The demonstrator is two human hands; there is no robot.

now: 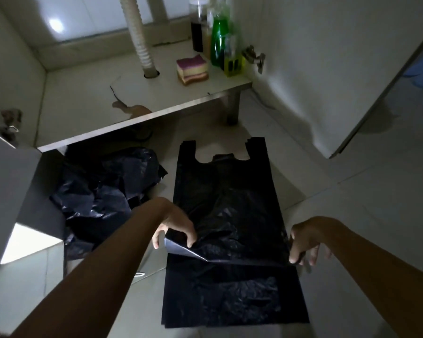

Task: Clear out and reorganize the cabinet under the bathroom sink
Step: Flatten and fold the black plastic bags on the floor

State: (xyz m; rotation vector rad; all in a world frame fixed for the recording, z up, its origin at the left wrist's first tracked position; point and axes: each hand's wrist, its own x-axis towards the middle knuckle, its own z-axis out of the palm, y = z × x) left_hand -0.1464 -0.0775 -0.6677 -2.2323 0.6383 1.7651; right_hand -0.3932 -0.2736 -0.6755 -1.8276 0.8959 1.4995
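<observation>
While the left hand (175, 226) and right hand (303, 240) each pinched an edge of the flat black plastic carrier bags (230, 215) on the floor, the slippery stack could slide askew mid-fold. Beyond, crumpled black bags (103, 189) lay loose; the cabinet shelf (88, 113) held striped sponges (193, 69) and bottles (217, 37).

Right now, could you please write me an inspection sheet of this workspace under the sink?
Surface: pale tiled floor; cabinet shelf stained near its front edge.
Job's things: flat black bags stacked on the floor; sponges and bottles at the shelf's right.
Clutter: crumpled black bags heaped left of the stack.
Grippers: left hand and right hand pinch the top bag's folded edge.
Cables: nothing seen; a ribbed drain hose enters the shelf.
Surroundings: open cabinet door on the right; dim light.
</observation>
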